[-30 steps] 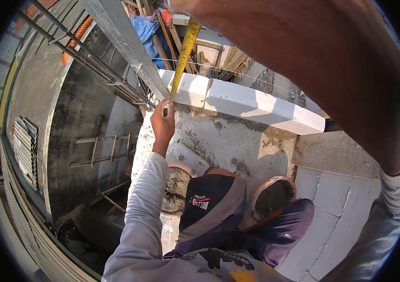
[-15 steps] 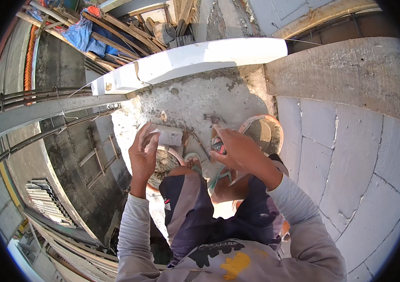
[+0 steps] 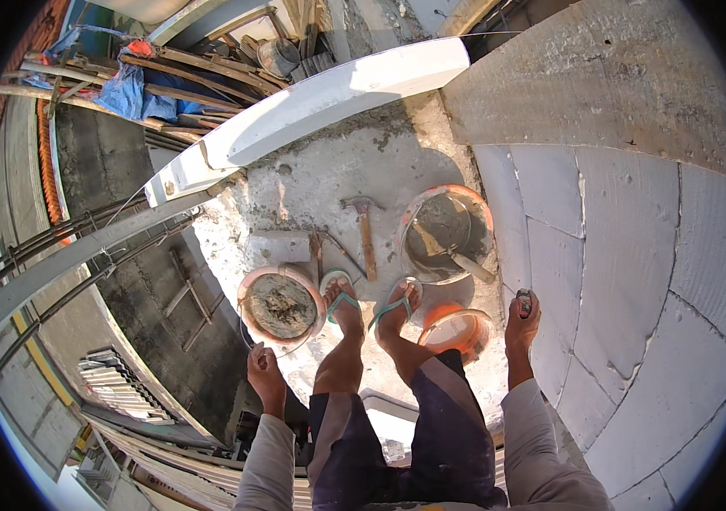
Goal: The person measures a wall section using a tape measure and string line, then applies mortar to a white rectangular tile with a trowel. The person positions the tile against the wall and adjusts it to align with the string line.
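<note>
My right hand (image 3: 520,334) is closed around a small dark and red tape measure (image 3: 524,299), held over the edge of the pale block wall. On the left, my left hand (image 3: 264,376) hangs with curled fingers just below a mortar bucket (image 3: 247,321). Whether anything is between those fingers is too small to make out. A claw hammer (image 3: 367,234) lies on the concrete ahead of my feet. To its right stands a larger bucket (image 3: 403,247) of grey mortar, with a trowel (image 3: 457,255) resting in it. An orange bucket (image 3: 481,335) sits beside my right foot.
A white block (image 3: 279,247) lies beyond the left bucket, near thin sticks (image 3: 342,254). A long white beam (image 3: 320,102) borders the far side. The light block wall (image 3: 627,247) rises on the right. Left, past the grey rail (image 3: 65,255), the surface drops away.
Both hands have come down and apart, the left toward my left side, the right rightward with the tape measure. My view has shifted, and the hammer and buckets now show fully.
</note>
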The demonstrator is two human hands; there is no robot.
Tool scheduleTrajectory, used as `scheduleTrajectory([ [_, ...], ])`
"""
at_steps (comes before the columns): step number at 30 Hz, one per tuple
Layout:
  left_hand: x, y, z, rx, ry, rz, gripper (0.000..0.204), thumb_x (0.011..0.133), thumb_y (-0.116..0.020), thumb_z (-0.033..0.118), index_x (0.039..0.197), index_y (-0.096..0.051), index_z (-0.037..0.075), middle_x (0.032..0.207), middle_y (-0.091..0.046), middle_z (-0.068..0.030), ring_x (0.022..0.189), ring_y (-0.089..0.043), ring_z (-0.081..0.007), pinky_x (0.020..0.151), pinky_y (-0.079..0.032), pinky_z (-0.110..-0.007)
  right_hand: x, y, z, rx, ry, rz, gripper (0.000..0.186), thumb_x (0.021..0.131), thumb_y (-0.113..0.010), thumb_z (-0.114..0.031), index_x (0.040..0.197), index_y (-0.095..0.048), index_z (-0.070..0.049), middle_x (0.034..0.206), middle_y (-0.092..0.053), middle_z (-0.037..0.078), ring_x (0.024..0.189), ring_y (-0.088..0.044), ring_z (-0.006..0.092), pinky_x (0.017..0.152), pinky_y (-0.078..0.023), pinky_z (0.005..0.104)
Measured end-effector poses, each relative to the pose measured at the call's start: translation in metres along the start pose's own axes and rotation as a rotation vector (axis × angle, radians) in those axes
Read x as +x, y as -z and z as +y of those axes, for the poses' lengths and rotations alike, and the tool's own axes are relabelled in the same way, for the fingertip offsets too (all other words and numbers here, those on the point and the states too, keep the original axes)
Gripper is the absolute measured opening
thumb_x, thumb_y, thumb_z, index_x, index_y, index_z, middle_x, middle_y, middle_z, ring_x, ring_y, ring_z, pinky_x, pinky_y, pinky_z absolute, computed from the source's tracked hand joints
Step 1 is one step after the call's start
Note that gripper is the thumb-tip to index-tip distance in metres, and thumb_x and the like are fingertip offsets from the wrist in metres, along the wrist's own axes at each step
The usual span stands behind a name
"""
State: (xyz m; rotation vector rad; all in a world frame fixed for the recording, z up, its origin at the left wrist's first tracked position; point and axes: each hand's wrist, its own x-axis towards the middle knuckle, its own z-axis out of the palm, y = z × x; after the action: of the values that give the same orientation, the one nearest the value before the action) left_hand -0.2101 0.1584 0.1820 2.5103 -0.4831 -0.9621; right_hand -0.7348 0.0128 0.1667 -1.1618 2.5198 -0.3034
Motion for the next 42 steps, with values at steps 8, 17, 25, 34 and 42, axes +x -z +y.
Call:
scheduleTrajectory([
  [8,0.037,-0.024,-0.039,-0.526,0.445,0.065,0.091,0.095,-0.075,0.02,0.159,-0.014,0.005,0.127,-0.058,-0.0194,0.127,-0.054,-0.0301,0.109,-0.042,-0.047,0.047,-0.134,0.125,0.058,0.077,-0.437,0.017,0.095,-0.07,-0.019,0.098,-0.059,-0.005,0.084,-0.058,0.001,0.07,-0.051,0.0095,0.06,-0.045,0.0291],
  [17,0.025,-0.037,-0.045,-0.729,0.344,0.066,0.026,0.107,-0.055,0.018,0.129,-0.054,0.005,0.086,-0.054,-0.0008,0.08,-0.06,-0.0164,0.091,-0.057,-0.042,0.094,-0.201,0.176,0.301,-0.105,-0.78,0.04,0.105,-0.057,-0.018,0.144,-0.054,-0.008,0.125,-0.067,0.009,0.108,-0.067,0.0172,0.086,-0.057,0.0323],
  [25,-0.009,-0.037,-0.04,-0.722,0.566,0.407,0.05,0.106,-0.058,0.02,0.15,-0.039,0.004,0.126,-0.06,-0.014,0.116,-0.06,-0.0236,0.106,-0.048,-0.045,0.085,-0.071,0.045,0.692,-0.516,-0.814,0.047,0.111,-0.041,-0.045,0.137,-0.053,-0.008,0.128,-0.062,0.018,0.12,-0.064,0.0349,0.094,-0.058,0.0497],
  [34,-0.039,-0.042,0.048,-0.135,0.349,0.289,0.074,0.098,-0.07,0.025,0.157,-0.029,0.003,0.153,-0.034,-0.0225,0.137,-0.044,-0.0367,0.113,-0.039,-0.049,0.063,-0.116,-0.072,-0.63,0.702,-0.787,0.049,0.102,-0.055,-0.052,0.131,-0.056,-0.013,0.097,-0.072,0.026,0.093,-0.069,0.0478,0.079,-0.055,0.0565],
  [42,-0.06,-0.043,0.022,-0.177,0.197,0.169,0.061,0.098,-0.068,0.022,0.148,-0.044,-0.003,0.141,-0.054,-0.0258,0.129,-0.055,-0.0368,0.11,-0.043,-0.047,0.059,-0.063,-0.056,-0.743,0.724,-0.779,0.05,0.101,-0.06,-0.045,0.14,-0.051,-0.014,0.105,-0.069,0.02,0.094,-0.069,0.043,0.077,-0.056,0.0544],
])
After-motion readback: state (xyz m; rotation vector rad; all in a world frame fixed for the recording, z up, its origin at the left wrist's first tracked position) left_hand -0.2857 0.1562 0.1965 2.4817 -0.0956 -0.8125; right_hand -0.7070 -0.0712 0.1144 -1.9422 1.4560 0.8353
